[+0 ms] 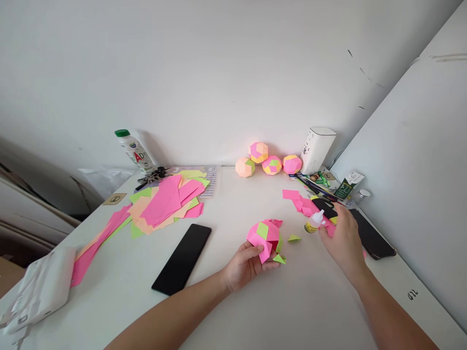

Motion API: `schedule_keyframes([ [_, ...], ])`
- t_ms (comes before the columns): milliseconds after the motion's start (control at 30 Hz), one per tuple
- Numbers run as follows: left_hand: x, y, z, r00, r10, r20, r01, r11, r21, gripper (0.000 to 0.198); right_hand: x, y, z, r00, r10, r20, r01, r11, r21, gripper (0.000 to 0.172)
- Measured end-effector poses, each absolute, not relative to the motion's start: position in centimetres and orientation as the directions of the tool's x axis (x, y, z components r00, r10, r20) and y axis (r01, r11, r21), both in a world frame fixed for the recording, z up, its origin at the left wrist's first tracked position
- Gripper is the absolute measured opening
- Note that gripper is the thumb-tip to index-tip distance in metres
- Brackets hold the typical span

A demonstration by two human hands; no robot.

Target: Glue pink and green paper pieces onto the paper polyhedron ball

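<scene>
My left hand (243, 268) grips a partly built paper ball (265, 234) of pink panels with green ones, its side gaping and flaps sticking out. A small green folded paper piece (294, 238) lies on the table just right of the ball. My right hand (345, 245) is over a row of pink folded paper pieces (304, 205), thumb and index finger apart. Beside its thumb stands a small glue bottle (314, 222) with a white nozzle and yellow label. Part of the pink row and the other right fingertips are hidden behind the hand.
Finished paper balls (272, 165) rest against the wall. Coloured paper sheets (168, 199) are heaped on the left, near a black phone (182, 257), a bottle with a green cap (134, 150) and a white device (45, 287). A dark case (370, 236) and a white container (317, 150) are right.
</scene>
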State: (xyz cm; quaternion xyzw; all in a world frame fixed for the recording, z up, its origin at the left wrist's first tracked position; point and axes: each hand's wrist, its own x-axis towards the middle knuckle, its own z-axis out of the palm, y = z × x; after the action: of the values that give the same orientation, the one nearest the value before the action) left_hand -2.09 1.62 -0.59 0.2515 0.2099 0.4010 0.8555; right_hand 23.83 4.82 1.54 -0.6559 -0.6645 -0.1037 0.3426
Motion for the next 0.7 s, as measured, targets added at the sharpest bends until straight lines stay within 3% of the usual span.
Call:
schedule_keyframes([
  [100,-2.0,1.6,-0.4,0.579,0.798,-0.166,-0.587,0.549,0.595,0.025,22.2,3.2,2.9,0.019,0.645,0.764,0.949,0.229,-0.217,0.048],
  [233,-2.0,1.5,-0.2,0.569,0.805,-0.169,-0.599,0.546,0.585,0.023,20.3,1.7,2.9,-0.131,0.542,0.830,0.866,0.470,-0.170,0.042],
  [367,-2.0,1.4,-0.3,0.573,0.804,-0.159,-0.597,0.542,0.592,0.024,19.0,0.7,2.1,-0.314,0.641,0.701,0.626,0.694,-0.354,0.031],
  [500,-2.0,1.5,-0.4,0.580,0.802,-0.141,-0.602,0.539,0.589,0.024,18.0,0.1,1.7,-0.420,0.721,0.551,0.506,0.690,-0.518,0.021],
  [700,-2.0,1.4,-0.4,0.600,0.791,-0.117,-0.599,0.541,0.590,0.026,17.4,0.0,0.7,-0.420,0.777,0.468,0.480,0.628,-0.612,0.017],
])
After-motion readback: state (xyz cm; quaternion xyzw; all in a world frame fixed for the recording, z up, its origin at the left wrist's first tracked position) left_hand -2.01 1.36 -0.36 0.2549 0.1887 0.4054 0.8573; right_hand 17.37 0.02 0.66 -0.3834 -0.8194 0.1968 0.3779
